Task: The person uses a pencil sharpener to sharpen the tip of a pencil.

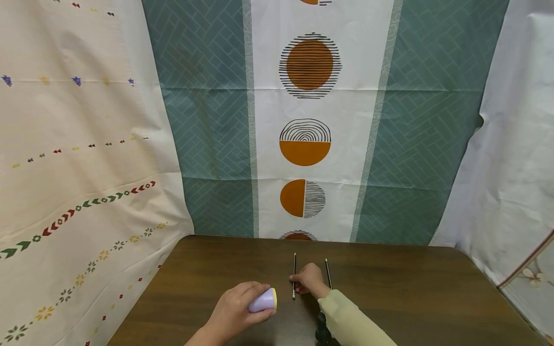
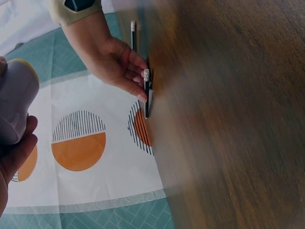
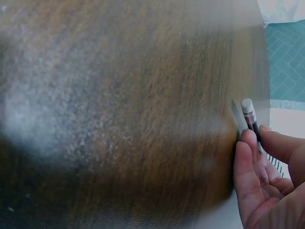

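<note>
My left hand [image 1: 235, 307] grips a lavender, rounded object with a yellow rim [image 1: 263, 301], held on its side above the table. What this object is cannot be made out. My right hand [image 1: 312, 278] pinches a black pencil [image 1: 295, 263] between thumb and fingers. In the right wrist view, the white eraser end of that pencil [image 3: 247, 106] sticks out past the fingertips. A second black pencil [image 1: 327, 269] lies just right of the right hand, partly hidden behind the wrist; its eraser end [image 2: 133, 27] shows in the left wrist view.
The brown wooden table [image 1: 411, 293] has rounded far corners. Behind it hangs a green and white cloth [image 1: 216, 144] with orange circles. A cream patterned cloth [image 1: 86, 192] hangs at the left, a white one [image 1: 515, 144] at the right. A black device [image 1: 322, 329] sits at the right wrist.
</note>
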`<state>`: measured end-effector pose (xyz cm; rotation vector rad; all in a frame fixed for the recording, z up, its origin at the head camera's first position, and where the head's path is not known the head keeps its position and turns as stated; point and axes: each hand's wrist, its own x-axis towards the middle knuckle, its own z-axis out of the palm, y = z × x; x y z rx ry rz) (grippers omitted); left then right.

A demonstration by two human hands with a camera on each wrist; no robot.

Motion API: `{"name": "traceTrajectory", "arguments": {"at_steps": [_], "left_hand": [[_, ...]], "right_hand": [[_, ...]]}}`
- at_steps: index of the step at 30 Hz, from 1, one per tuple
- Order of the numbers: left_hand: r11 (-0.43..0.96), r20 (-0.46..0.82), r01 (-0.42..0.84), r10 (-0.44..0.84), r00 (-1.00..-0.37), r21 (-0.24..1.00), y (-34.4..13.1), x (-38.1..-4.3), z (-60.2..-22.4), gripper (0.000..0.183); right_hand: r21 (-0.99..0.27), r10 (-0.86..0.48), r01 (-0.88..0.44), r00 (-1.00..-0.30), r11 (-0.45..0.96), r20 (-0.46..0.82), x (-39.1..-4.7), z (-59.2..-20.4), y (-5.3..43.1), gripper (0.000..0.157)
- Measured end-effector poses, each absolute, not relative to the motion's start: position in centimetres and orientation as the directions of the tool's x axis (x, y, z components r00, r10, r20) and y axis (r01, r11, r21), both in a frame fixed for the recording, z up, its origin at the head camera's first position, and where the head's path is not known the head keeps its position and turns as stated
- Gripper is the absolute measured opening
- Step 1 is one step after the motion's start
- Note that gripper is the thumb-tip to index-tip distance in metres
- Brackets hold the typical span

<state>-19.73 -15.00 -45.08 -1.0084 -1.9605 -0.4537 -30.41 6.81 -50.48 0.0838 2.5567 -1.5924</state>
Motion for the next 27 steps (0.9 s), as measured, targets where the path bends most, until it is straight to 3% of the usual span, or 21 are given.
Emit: {"name": "traceTrajectory", "arguments": {"at_steps": [8,27], "left_hand": [[0.603,0.833,0.793,0.478,-0.278,-0.081,-14.98,-19.79,-45.19,0.043],[0.615,0.826,0.788,0.457,-0.330,-0.025,-14.96,-19.82,-45.11,0.044]], "right_hand": [[-0.885,-0.017,0.113,-0.991,0.452,-0.135,-30.36,-50.78,6.86,0.026],[-0.884,-0.034,0.092,-0.992,0.458,-0.121,-30.23,-50.57,6.85,0.028]]}}
